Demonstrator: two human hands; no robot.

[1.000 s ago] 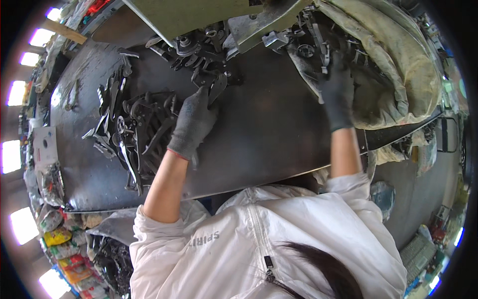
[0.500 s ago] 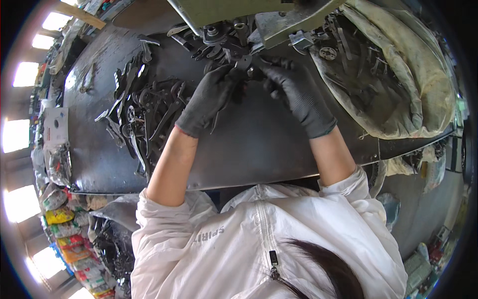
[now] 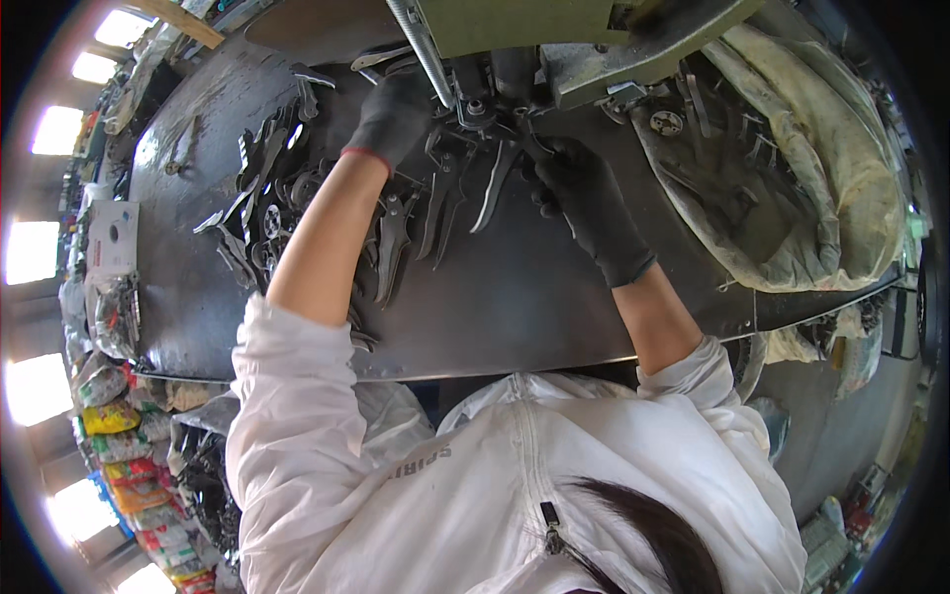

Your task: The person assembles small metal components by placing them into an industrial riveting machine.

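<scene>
The white jacket (image 3: pixel 426 515) of the person occupies the lower centre of the frame, with a zipper (image 3: pixel 524 445) along its front. Directly above it, the dark tabletop (image 3: pixel 554 317) extends from the middle of the frame toward the top.

The right hand (image 3: pixel 594 208), in a dark knit glove, is right of centre. Its fingers are curled and pinch the dark side of a two-handled metal part (image 3: pixel 497 186). This part is at upper centre, directly below the machine; its other handle, pale along one edge, slants down and to the left.

Further dark levers (image 3: pixel 393 243) lie on the tabletop left of the two-handled part, pointing toward the lower edge of the frame. A larger pile of similar metal parts (image 3: pixel 265 168) is at centre left, partly covered by the left forearm.

The left hand (image 3: pixel 394 119), in a dark glove with a red cuff edge, is at upper centre left, near metal parts. It is blurred; whether its fingers are spread or closed cannot be told.

At top centre, the green machine (image 3: pixel 534 25) overhangs the tabletop, with a ribbed metal rod (image 3: pixel 421 49) at its left side. At upper right, a pale cloth sack (image 3: pixel 846 198) lies open; small metal pieces, including a round disc (image 3: pixel 666 123) with holes, rest at its mouth.
</scene>
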